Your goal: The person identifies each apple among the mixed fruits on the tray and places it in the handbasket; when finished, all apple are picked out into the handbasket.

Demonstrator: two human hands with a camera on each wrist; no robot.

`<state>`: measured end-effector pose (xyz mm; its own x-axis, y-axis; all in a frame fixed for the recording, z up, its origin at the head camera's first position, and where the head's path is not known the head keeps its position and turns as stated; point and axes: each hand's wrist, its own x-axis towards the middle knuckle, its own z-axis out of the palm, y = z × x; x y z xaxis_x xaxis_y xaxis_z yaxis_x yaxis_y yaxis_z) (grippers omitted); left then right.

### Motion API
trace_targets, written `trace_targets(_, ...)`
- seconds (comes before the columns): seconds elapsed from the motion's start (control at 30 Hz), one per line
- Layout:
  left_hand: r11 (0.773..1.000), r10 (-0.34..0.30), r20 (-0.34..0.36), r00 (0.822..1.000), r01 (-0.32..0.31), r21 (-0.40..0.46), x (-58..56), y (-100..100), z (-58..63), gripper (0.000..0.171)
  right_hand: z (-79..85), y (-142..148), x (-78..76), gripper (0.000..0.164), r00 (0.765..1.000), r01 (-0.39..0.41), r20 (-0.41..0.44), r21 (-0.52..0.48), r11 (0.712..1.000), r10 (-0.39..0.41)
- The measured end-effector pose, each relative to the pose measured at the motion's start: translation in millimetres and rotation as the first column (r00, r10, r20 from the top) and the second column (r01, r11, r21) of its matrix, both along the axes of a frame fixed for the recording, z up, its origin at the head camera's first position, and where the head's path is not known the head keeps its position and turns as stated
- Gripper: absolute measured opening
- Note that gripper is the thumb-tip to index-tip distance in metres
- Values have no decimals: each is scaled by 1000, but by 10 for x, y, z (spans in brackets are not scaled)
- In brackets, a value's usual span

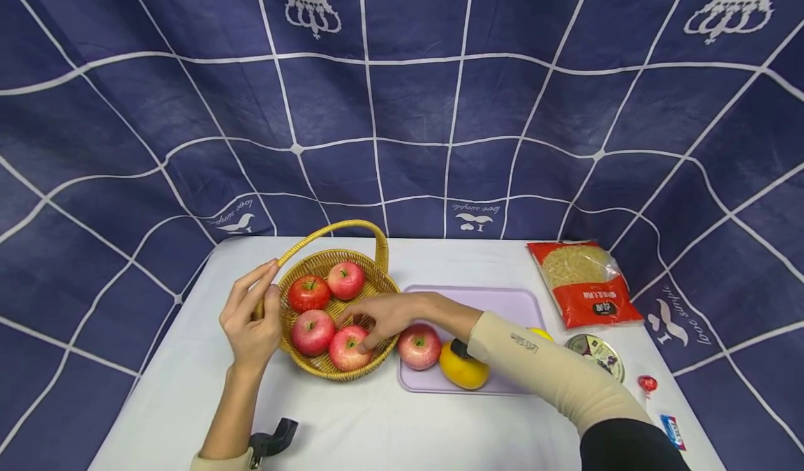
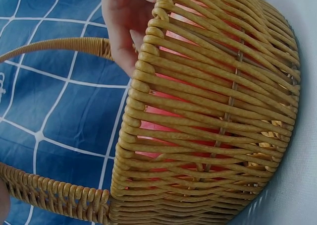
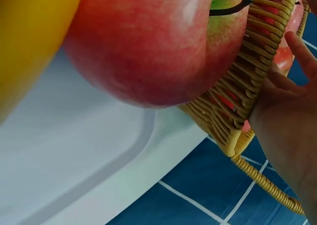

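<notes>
A woven wicker basket [image 1: 336,255] with a tall handle holds several red apples. My left hand [image 1: 251,317] grips the basket at its left side, by the base of the handle; the left wrist view shows that hand [image 2: 124,27] at the rim. Inside the basket, my right hand [image 1: 386,310] curls its fingers and thumb round the front right apple [image 1: 349,352]. Part of that apple is hidden under the hand. Just right of the basket, another apple [image 1: 419,347] and a yellow fruit [image 1: 463,370] lie on a lilac tray [image 1: 440,385], below my right forearm.
More yellow [image 1: 540,333] shows behind the right sleeve. To the right are a red bag of noodle-like food [image 1: 584,282], a round tin [image 1: 597,356], a red lollipop [image 1: 647,383] and a small blue packet [image 1: 673,432]. A blue checked cloth [image 1: 408,108] hangs behind the white table.
</notes>
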<state>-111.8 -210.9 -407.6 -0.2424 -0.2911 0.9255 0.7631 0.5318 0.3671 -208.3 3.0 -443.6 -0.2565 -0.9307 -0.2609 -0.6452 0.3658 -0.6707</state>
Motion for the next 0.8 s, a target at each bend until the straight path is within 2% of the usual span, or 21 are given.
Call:
trace_targets(0.27, 1000, -2, -4, 1000, 2, 3, -7, 4, -11, 19, 93, 170, -32, 55, 999, 52, 4, -59, 997, -52)
trace_targets(0.4, 1000, -3, -3, 1000, 3, 7, -8, -3, -18, 19, 137, 258, -45, 52, 998, 63, -5, -120, 991, -64)
trace_targets(0.57, 1000, -2, -1, 1000, 2, 11, -10, -5, -25, 20, 205, 401, -49, 39, 995, 92, -21, -170, 981, -97)
trace_targets(0.8, 1000, -3, 0, 1000, 3, 13, -10, 7, -20, 19, 263, 675, -45, 25, 983, 173, 95, -185, 967, -158)
